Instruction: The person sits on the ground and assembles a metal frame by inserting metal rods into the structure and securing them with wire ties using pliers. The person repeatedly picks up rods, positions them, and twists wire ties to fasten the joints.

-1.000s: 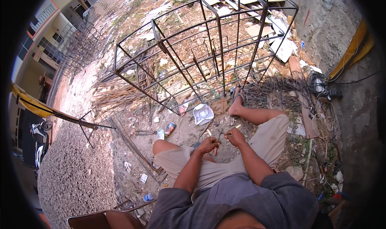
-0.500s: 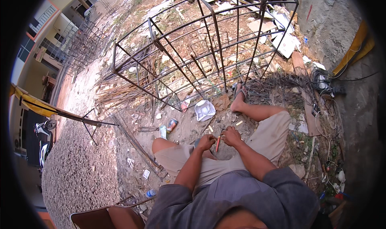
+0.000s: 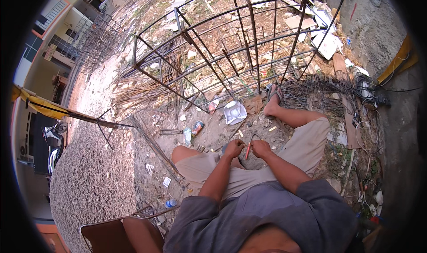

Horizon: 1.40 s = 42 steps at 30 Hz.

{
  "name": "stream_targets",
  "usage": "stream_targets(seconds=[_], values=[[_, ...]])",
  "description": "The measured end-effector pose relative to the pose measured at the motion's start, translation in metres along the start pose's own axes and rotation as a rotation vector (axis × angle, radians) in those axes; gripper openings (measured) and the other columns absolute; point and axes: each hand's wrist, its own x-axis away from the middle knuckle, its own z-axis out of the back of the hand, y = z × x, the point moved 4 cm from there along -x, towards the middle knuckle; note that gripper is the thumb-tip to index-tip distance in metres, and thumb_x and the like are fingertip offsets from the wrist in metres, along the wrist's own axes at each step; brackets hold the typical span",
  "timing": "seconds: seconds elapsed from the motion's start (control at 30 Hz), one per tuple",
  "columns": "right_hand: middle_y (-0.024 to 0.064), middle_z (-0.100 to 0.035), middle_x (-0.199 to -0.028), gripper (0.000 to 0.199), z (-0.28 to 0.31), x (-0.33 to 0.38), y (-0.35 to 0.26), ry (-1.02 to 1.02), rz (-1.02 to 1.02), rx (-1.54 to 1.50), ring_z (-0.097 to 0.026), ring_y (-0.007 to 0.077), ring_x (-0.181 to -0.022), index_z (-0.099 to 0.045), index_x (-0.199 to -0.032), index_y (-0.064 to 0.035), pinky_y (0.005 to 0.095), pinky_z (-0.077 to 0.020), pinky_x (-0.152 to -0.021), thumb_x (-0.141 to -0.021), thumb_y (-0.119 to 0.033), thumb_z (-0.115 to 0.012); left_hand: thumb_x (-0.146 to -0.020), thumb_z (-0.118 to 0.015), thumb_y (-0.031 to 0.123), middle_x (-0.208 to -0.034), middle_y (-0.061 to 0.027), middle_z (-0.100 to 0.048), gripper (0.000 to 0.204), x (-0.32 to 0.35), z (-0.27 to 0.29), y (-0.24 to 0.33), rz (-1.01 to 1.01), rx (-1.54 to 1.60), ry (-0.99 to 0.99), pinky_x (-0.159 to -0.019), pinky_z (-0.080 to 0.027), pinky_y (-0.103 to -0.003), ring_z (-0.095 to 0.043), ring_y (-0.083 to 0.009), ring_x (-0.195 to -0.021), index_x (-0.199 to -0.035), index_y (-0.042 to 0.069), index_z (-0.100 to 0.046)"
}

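My left hand [image 3: 234,148] is closed in a pinch between my knees; what its fingers hold is too small to make out. Close beside it, my right hand [image 3: 261,149] is closed at a red-handled tool [image 3: 247,151], with a dark curved piece arching just above the fingers. The handle points down toward my lap, between the two hands. Below them is grey dirt with small pale scraps. A white crumpled bowl-like container [image 3: 234,113] lies just beyond the hands.
A large rebar cage [image 3: 254,39] stands ahead of me. Loose rods [image 3: 151,82] lie at its left and tangled wire [image 3: 320,90] at its right. A crumpled packet [image 3: 197,127] and a long bar [image 3: 153,142] lie by my left knee. A chair [image 3: 104,237] is at lower left.
The view has shifted, so the scene sits further right and higher. My hands stay close together between my knees; the right one now shows more of the dark curved piece above it.
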Motion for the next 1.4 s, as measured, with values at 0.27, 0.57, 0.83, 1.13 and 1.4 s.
stream_targets(seconds=[0.27, 0.57, 0.83, 1.13, 1.4], values=[[0.0134, -0.068, -0.081, 0.009, -0.052, -0.031, 0.057, -0.085, -0.281, -0.854, -0.067, 0.0204, -0.064, -0.063, -0.086, -0.0018, 0.0344, -0.0534, -0.057, -0.087, -0.001, -0.054, -0.088, -0.068, 0.028, -0.105, -0.0138, -0.071, 0.036, 0.009, 0.057, 0.031, -0.028, 0.313, 0.271, -0.087, -0.052, -0.035, -0.067, -0.0231, -0.099, -0.112, 0.001, -0.069], [0.0055, -0.060, -0.073, 0.010, -0.039, -0.031, 0.025, -0.164, -0.372, -0.859, -0.058, 0.0151, -0.058, -0.058, -0.096, -0.0040, 0.0272, -0.0448, -0.048, -0.098, -0.011, -0.052, -0.096, -0.064, 0.017, -0.093, -0.0057, -0.069, 0.025, 0.179, 0.274, 0.023, -0.405, 1.065, 1.113, -0.073, -0.053, -0.024, -0.064, -0.0104, -0.080, -0.113, -0.001, -0.065], [-0.0026, -0.055, -0.070, 0.020, -0.023, -0.112, -0.092, -0.097, -0.267, -0.903, -0.046, 0.0070, -0.053, -0.057, -0.086, -0.0092, 0.0232, -0.0364, -0.047, -0.101, -0.019, -0.049, -0.080, -0.070, 0.020, -0.099, -0.0192, -0.070, 0.036, 0.211, 0.138, -0.333, 0.978, 0.464, 1.116, -0.087, -0.052, -0.040, -0.067, -0.0326, -0.099, -0.110, 0.001, -0.066], [0.0006, -0.061, -0.075, 0.010, 0.006, -0.116, -0.107, 0.028, -0.136, -0.820, -0.049, 0.0053, -0.062, -0.060, -0.084, -0.0034, 0.0230, -0.0413, -0.056, -0.092, -0.007, -0.054, -0.072, -0.081, 0.022, -0.130, -0.0292, -0.055, 0.085, 0.176, 0.098, -0.431, 1.024, 0.472, 1.168, -0.104, -0.043, -0.042, -0.056, -0.0440, -0.118, -0.141, -0.007, -0.039], [0.0034, -0.066, -0.084, 0.012, 0.003, -0.076, -0.068, -0.010, -0.213, -0.805, -0.057, 0.0074, -0.072, -0.065, -0.089, -0.0002, 0.0244, -0.0463, -0.062, -0.089, -0.012, -0.064, -0.077, -0.079, 0.025, -0.129, -0.0242, -0.057, 0.055, 0.150, 0.105, -0.446, 0.896, 0.839, 0.880, -0.104, -0.043, -0.043, -0.056, -0.0391, -0.119, -0.124, 0.001, -0.061]])
